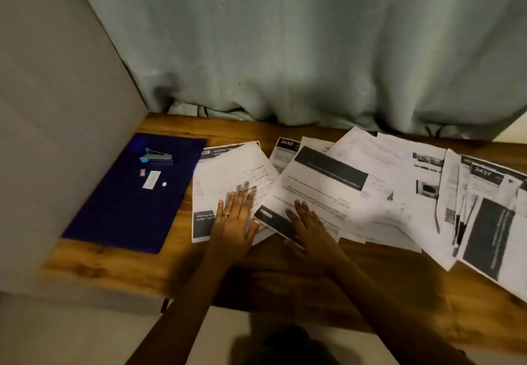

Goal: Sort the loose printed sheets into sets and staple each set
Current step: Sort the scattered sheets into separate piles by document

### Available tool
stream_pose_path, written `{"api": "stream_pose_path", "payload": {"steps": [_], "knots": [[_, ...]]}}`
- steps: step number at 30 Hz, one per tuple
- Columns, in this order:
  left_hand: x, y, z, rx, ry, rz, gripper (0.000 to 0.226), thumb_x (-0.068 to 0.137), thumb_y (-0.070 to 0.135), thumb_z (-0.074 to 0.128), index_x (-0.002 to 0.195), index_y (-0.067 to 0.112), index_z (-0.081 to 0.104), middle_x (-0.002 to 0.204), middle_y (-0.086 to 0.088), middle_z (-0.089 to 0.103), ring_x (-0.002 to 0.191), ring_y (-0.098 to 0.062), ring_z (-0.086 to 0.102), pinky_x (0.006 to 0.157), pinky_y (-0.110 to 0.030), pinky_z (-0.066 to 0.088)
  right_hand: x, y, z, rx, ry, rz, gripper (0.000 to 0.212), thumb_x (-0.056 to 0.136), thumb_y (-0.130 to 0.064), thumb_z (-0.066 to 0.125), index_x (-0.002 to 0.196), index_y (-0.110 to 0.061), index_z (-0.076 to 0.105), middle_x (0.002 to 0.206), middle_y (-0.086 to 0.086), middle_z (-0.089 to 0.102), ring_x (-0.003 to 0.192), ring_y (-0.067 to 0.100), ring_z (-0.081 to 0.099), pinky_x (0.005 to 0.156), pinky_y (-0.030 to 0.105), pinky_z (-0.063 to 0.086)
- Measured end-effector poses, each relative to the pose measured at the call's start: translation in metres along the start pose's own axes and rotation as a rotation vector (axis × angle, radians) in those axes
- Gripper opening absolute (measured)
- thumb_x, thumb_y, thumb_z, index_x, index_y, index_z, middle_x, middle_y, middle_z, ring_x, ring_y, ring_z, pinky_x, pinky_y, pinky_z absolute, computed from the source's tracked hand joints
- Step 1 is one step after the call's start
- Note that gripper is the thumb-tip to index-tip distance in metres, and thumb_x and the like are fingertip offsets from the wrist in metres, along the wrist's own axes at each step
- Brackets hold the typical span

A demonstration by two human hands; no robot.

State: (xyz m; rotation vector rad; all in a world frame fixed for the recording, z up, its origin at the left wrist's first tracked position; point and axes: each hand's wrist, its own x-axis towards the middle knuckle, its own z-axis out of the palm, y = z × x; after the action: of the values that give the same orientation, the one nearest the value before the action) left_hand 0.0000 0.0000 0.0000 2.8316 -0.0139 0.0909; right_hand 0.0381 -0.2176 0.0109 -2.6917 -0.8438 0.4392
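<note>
Wooden table, scattered sheets, both hands flat

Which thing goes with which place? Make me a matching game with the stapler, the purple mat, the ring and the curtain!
Things
1. stapler
2. purple mat
3. ring
4. curtain

Places
A. on a finger of the left hand
B. on top of the purple mat
C. hanging behind the table
D. flat on the table, left of the sheets

Pairs: 1-B, 2-D, 3-A, 4-C
</note>
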Motion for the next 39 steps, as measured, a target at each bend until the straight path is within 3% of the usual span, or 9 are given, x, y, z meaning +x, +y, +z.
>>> {"api": "stream_pose_path", "payload": {"steps": [3,7,15,21,25,32,34,37,39], "knots": [[-0.008,-0.004,0.012,0.044,0.039,0.000,0.066,0.093,0.061,0.010,0.149,0.027,0.002,0.157,0.003,-0.001,0.145,-0.017,-0.006,0.114,-0.038,-0.010,0.002,0.000,0.018,-0.062,-0.025,-0.021,0.077,0.091,-0.063,0.023,0.149,-0.024,-0.009,0.148,-0.001,-0.028,0.137,0.018,-0.028,0.110,0.031,-0.018],[-0.016,-0.014,0.033,0.045,-0.028,-0.004,0.071,0.090,0.066,0.006,0.150,0.031,-0.007,0.158,0.008,-0.013,0.143,-0.010,-0.020,0.113,-0.036,-0.020,0.005,0.001,0.044,-0.110,-0.019,-0.032,0.084,0.078,-0.070,0.000,0.149,-0.027,-0.007,0.150,-0.001,-0.025,0.141,0.020,-0.024,0.117,0.040,-0.012],[-0.024,-0.028,0.059,0.100,0.012,0.078,0.076,0.088,0.072,0.009,0.151,0.031,-0.001,0.159,0.007,-0.004,0.145,-0.009,-0.010,0.118,-0.043,-0.009,0.002,0.007,0.069,-0.111,0.142,-0.034,0.067,0.089,-0.062,0.008,0.149,-0.032,-0.001,0.153,-0.008,-0.018,0.143,0.015,-0.020,0.112,0.031,-0.020],[-0.033,-0.028,0.064,0.138,0.027,0.112,0.085,0.078,0.077,-0.004,0.150,0.033,-0.008,0.156,0.010,-0.008,0.145,-0.007,-0.009,0.117,-0.038,-0.013,-0.023,0.002,0.084,-0.143,0.173,-0.081,0.066,0.085,-0.061,-0.009,0.145,-0.034,-0.012,0.151,-0.009,-0.023,0.141,0.013,-0.023,0.117,0.038,-0.013],[-0.044,-0.029,0.067,0.151,0.043,0.147,0.082,0.076,0.077,-0.005,0.149,0.039,-0.006,0.154,0.015,-0.012,0.144,-0.005,-0.010,0.113,-0.033,-0.019,-0.042,-0.001,0.092,-0.194,0.155,-0.075,0.070,0.080,-0.060,-0.013,0.145,-0.035,-0.015,0.148,-0.010,-0.028,0.140,0.010,-0.026,0.115,0.035,-0.019],[-0.058,-0.027,0.064,0.043,0.090,0.202,0.083,0.078,0.078,0.005,0.148,0.036,0.021,0.156,0.011,0.012,0.143,-0.003,0.002,0.111,-0.026,-0.016,-0.063,-0.008,0.101,-0.121,0.283,-0.049,0.067,0.088,-0.058,-0.002,0.149,-0.032,0.011,0.158,-0.007,0.006,0.145,0.007,0.001,0.113,0.024,-0.009],[-0.061,-0.027,0.064,0.004,0.118,0.195,0.081,0.080,0.076,0.009,0.146,0.035,0.031,0.156,0.009,0.021,0.143,-0.003,0.009,0.112,-0.027,-0.013,-0.069,-0.012,0.099,-0.046,0.288,-0.080,0.052,0.100,-0.044,0.016,0.149,-0.026,0.018,0.158,-0.002,0.012,0.144,0.010,0.007,0.114,0.023,-0.005],[-0.063,-0.026,0.063,-0.032,0.178,0.176,0.079,0.081,0.075,0.014,0.139,0.031,0.043,0.152,0.005,0.033,0.143,-0.008,0.018,0.115,-0.033,-0.005,-0.081,-0.012,0.084,0.214,0.329,-0.153,0.041,0.101,-0.021,0.038,0.142,-0.022,0.037,0.152,-0.001,0.031,0.138,0.010,0.026,0.104,0.011,0.012],[-0.069,-0.021,0.063,-0.051,0.205,0.149,0.077,0.081,0.074,0.017,0.138,0.029,0.045,0.150,0.003,0.036,0.143,-0.008,0.020,0.117,-0.036,-0.001,-0.085,0.003,0.066,0.231,0.348,-0.190,0.047,0.097,-0.009,0.043,0.141,-0.026,0.040,0.153,-0.003,0.028,0.142,0.010,0.020,0.109,0.014,0.011]]}}
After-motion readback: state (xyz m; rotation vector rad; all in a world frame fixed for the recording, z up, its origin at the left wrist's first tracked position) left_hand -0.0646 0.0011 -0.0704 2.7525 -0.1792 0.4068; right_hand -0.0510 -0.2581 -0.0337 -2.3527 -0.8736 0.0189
